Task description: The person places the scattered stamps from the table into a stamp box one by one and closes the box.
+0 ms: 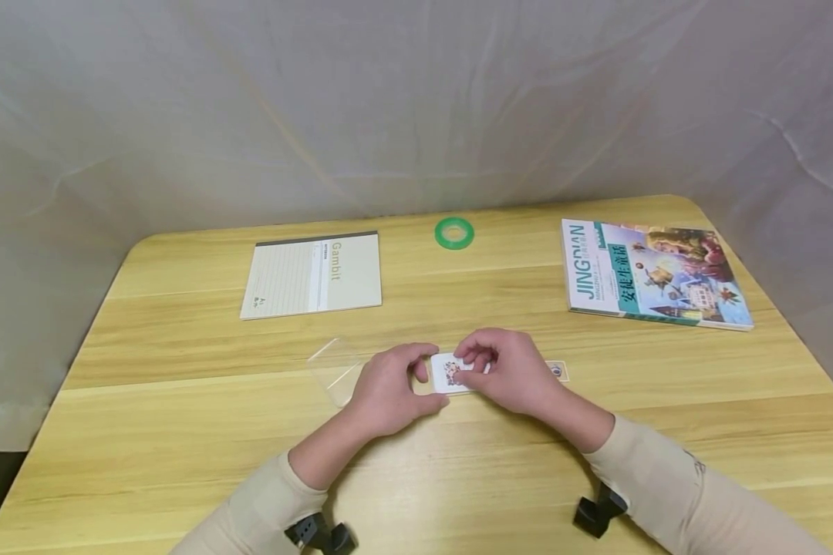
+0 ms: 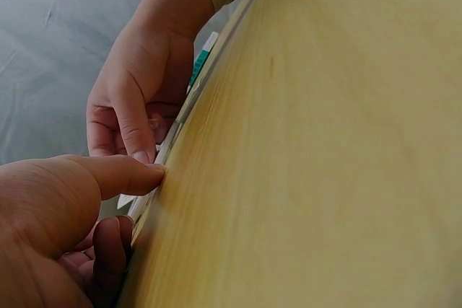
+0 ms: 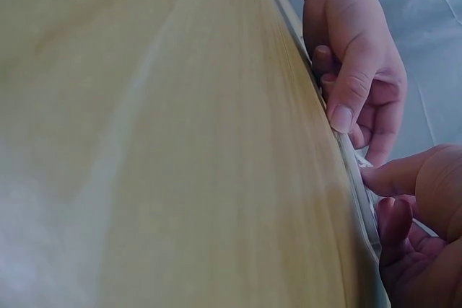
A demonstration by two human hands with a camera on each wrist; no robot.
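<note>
A flat white card point(image 1: 441, 375) with rounded corners and a small coloured picture lies at the table's middle; whether it is one card or a stack, I cannot tell. My left hand point(image 1: 389, 389) holds its left end, thumb along the near edge and forefinger at the far edge. Over its right part, my right hand point(image 1: 510, 372) has curled fingers, with the thumb tip on the picture. Both hands meet close together at the card in the left wrist view. A small printed card point(image 1: 558, 371) pokes out right of my right hand, partly hidden by it.
Left of my left hand lies a clear plastic piece point(image 1: 338, 370). Farther back are a notebook point(image 1: 312, 275), a green tape roll point(image 1: 454, 233) and, at the right, a thick picture-covered book point(image 1: 655, 274). A grey sheet point(image 1: 416, 100) hangs behind the table point(image 1: 180, 432).
</note>
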